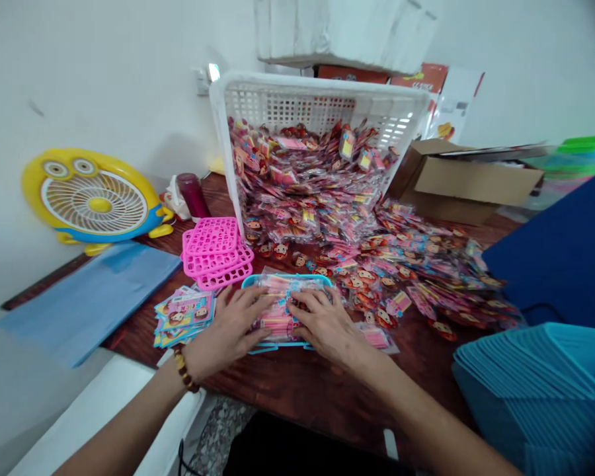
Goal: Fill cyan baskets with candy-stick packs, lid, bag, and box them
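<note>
Your left hand [233,324] and right hand [327,325] lie palm down over the small blue basket [249,281], fingers loosely spread. Basket's on the table [277,387], between your hands; the packets [277,324] inside sit under and between your fingertips. Can't tell whether any fingertip pinches a packet. Your hands cover parts of the basket's left and right sides; packets hide its bottom. Packet print too small to read. Blue basket stack [530,390] cut off at right edge, white box [342,30] at top.
</note>
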Tool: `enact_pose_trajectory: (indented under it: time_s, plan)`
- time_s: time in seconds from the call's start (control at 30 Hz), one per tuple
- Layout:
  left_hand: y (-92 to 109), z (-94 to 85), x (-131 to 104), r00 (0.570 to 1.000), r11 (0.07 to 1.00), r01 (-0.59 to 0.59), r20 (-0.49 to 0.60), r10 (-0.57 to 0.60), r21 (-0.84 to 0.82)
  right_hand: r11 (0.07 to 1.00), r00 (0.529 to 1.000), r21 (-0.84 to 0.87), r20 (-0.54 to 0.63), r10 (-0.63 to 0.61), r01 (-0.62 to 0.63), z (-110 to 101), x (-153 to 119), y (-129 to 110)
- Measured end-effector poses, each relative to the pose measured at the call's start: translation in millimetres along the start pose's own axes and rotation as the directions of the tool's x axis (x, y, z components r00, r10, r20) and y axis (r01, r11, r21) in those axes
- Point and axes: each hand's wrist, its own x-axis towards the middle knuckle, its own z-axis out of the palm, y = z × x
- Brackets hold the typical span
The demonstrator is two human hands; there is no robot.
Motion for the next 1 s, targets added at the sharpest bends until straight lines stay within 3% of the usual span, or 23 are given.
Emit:
enact_pose_trajectory:
  time_s: [0.17,0.33,0.47,0.6,0.8,0.87,1.0]
  plan:
    - [-13,-11.8,32,0.961,0.978,-0.207,0.187,0.203,-0.001,1.0,1.0,0.02,-0.026,0.001,0.0,-4,-1,-1]
    - [-10,-3.2,29,0.974,0.982,-0.188,0.138,0.181,0.032,0.995,0.999,0.099,-0.02,-0.025,0.027,-14,-1,2]
    - [-6,-3.6,25,0.972,0.981,-0.19,0.149,0.18,0.05,0.999,0.999,0.043,0.02,-0.028,0.027,-24,8,7]
    - [-2,0.5,25,0.977,0.973,-0.176,0.144,0.155,0.146,0.997,0.993,-0.025,0.093,-0.074,0.076,-14,10,16]
    - [-3,0.3,31,0.967,0.957,-0.193,0.208,0.149,0.214,0.999,0.976,-0.029,0.215,-0.024,0.031,-2,8,18]
    - [2,-5.1,28,0.974,0.961,-0.182,0.174,0.146,0.208,1.0,0.977,-0.027,0.212,-0.002,0.008,-4,9,15]
    - [36,-7.6,7,0.991,0.973,-0.111,-0.053,0.124,0.203,0.999,0.979,-0.02,0.198,0.049,-0.046,-4,6,7]
